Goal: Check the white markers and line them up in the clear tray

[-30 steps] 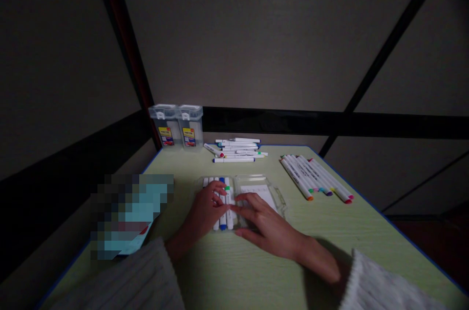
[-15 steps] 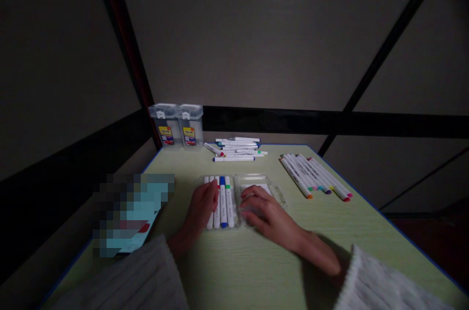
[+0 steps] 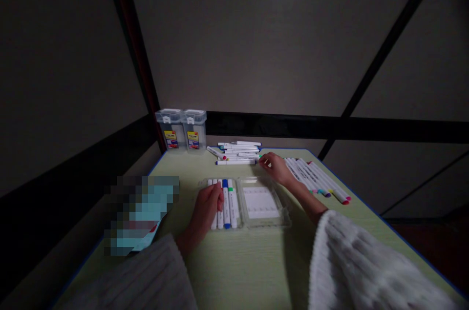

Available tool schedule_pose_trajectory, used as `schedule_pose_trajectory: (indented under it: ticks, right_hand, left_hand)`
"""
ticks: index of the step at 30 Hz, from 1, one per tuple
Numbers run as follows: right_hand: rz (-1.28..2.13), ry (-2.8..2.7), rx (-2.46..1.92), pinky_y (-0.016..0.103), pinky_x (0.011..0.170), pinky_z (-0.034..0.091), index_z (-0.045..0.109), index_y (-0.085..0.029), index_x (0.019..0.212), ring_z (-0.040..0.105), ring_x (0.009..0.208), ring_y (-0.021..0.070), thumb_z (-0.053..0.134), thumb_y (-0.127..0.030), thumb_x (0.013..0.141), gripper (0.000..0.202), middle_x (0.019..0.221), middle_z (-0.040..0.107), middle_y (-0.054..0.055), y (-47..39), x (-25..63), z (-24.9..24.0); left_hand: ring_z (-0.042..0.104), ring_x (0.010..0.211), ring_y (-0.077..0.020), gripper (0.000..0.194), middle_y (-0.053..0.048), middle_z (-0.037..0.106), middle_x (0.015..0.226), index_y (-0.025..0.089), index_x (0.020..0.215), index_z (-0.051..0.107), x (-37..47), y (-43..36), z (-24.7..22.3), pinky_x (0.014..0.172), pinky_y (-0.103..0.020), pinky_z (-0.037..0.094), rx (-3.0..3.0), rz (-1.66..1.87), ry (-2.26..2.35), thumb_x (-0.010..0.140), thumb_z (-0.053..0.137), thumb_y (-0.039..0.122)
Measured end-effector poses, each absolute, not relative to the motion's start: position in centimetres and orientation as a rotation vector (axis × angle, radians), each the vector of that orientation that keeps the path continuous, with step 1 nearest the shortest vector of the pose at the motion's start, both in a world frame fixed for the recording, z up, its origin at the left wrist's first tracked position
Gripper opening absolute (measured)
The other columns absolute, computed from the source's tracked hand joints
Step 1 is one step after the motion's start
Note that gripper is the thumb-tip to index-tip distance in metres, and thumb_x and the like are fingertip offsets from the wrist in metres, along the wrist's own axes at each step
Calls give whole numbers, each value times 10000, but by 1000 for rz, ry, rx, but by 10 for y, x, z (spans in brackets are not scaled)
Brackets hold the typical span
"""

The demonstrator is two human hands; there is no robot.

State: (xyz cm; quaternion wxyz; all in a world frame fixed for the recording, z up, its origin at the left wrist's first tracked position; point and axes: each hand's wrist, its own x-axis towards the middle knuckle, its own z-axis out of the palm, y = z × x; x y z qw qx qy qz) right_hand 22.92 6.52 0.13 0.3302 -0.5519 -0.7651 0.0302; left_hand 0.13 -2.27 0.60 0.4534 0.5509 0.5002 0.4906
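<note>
The right hand (image 3: 273,166), fingers bent and slightly apart, is at the near right end of the marker pile (image 3: 240,151). To its right lies the marker row (image 3: 311,175), near the table's right edge. Bare tabletop (image 3: 245,271) spans the near side of the open case (image 3: 261,202). The left hand (image 3: 208,205) is curled over the case's markers (image 3: 226,207); its grip is unclear.

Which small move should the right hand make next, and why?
Probably the right hand should close its fingers on the right end of the front marker in the back pile. Its fingertips are beside that end, while the left hand is at the open case, over markers.
</note>
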Motion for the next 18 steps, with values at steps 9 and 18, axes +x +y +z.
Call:
schedule_pose_trajectory:
  ticks: [9,18]
  right_hand:
    - [89,-2005,-1525,234,643,398,630,-137,878,535,638,143,500,-83,713,217,770,585,64,100,233,-33]
    - [146,-2011,-1530,237,605,384,628,-147,795,507,624,142,598,-193,697,112,713,571,44,107,231,-38]
  left_hand:
    - [339,345,-74,360,56,364,342,191,449,406,2,-21,3,402,-204,270,1336,1215,1238,675,386,469]
    - [345,360,-79,337,53,357,346,194,443,401,2,-26,10,412,-206,277,1381,1195,1244,678,392,436]
